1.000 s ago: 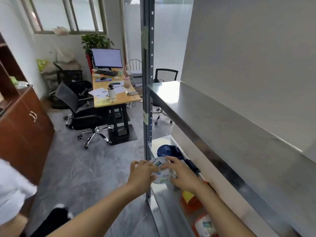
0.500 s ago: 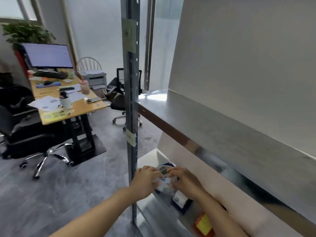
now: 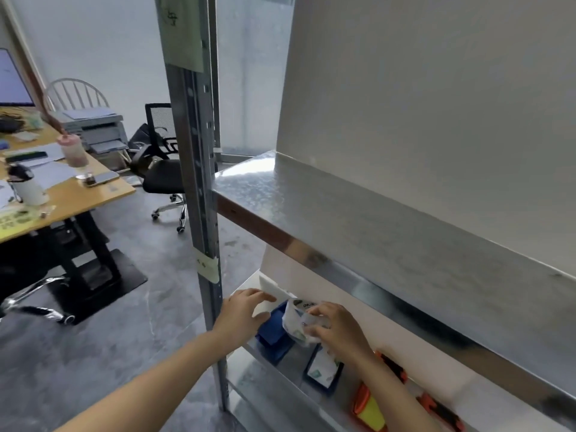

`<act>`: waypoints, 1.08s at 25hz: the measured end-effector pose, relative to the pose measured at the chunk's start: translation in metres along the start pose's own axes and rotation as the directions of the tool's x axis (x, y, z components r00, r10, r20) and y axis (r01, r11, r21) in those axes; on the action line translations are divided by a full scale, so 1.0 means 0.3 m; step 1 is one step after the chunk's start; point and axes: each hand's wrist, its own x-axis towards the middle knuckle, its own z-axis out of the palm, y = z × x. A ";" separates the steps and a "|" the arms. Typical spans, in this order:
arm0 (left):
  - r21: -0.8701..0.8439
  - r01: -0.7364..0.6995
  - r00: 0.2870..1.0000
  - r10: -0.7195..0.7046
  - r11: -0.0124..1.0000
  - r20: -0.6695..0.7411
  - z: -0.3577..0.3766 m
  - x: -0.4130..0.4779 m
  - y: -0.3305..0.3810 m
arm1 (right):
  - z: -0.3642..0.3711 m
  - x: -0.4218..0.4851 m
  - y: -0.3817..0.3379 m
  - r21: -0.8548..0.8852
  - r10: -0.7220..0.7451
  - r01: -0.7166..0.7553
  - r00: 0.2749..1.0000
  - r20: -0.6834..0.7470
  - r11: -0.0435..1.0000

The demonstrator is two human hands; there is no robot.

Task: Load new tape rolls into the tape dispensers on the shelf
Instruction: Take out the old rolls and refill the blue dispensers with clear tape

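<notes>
1. A person's right hand (image 3: 338,330) holds a tape roll (image 3: 299,321) in printed white wrapping, its grip closed around the roll's near side, over the lower shelf (image 3: 274,388) of a metal rack

2. The left hand (image 3: 244,310), which half a second ago was clasped on the roll together with the right, has come off it; its grip is now loose and empty, fingers spread above the blue tape dispenser (image 3: 274,335)

3. The roll sits just above and to the right of that blue dispenser, touching or nearly touching its upper edge; whether it is seated on the hub cannot be told

4. A second dark-blue dispenser (image 3: 322,371) lies near the right wrist with a pale label facing up, and orange dispensers (image 3: 369,410) lie further along the same shelf

5. The upper shelf (image 3: 374,219) shows nothing on its steel surface; a desk (image 3: 78,194) with a bottle and papers stands well apart to the left

6. The handover to one hand suggests the left is freeing itself to steady the dispenser; the wrapper still looks on, so loading seems barely begun
</notes>
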 end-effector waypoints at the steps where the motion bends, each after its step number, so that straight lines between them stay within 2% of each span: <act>1: 0.007 0.025 0.999 -0.025 1.000 0.020 0.003 0.005 -0.013 | 0.000 0.005 0.002 0.025 0.005 -0.005 1.000 -0.002 1.000; 5: 0.062 0.130 0.972 -0.139 0.990 0.187 0.036 0.034 -0.056 | 0.019 0.016 -0.006 0.135 0.080 -0.078 0.997 -0.009 0.988; 8: 0.005 0.249 0.900 -0.233 0.968 0.369 0.082 0.076 -0.057 | 0.046 0.017 -0.013 0.205 0.203 -0.188 0.978 -0.053 0.960; 11: -0.052 0.300 0.848 -0.242 0.952 0.472 0.111 0.141 -0.059 | 0.080 0.033 -0.027 0.291 0.366 -0.331 0.928 -0.074 0.898; 14: -0.138 0.340 0.823 -0.223 0.930 0.522 0.129 0.192 -0.068 | 0.147 0.044 -0.067 0.366 0.529 -0.464 0.843 -0.097 0.807; 17: -0.296 0.491 0.758 -0.234 0.819 0.608 0.165 0.205 -0.118 | 0.236 0.060 -0.110 0.454 0.650 -0.537 0.748 -0.132 0.711; 20: -0.495 0.657 0.711 -0.251 0.569 0.656 0.161 0.204 -0.122 | 0.314 0.063 -0.129 0.599 0.736 -0.542 0.667 -0.120 0.589; 21: -0.517 0.674 0.701 -0.236 0.527 0.673 0.160 0.206 -0.122 | 0.338 0.061 -0.130 0.643 0.760 -0.542 0.642 -0.100 0.542; 25: -0.507 0.720 0.637 -0.161 0.474 0.754 0.152 0.193 -0.126 | 0.386 0.042 -0.162 0.731 0.809 -0.520 0.583 -0.074 0.442; 27: -0.502 0.737 0.616 -0.145 0.452 0.774 0.162 0.184 -0.138 | 0.392 0.032 -0.185 0.798 0.834 -0.486 0.551 -0.035 0.355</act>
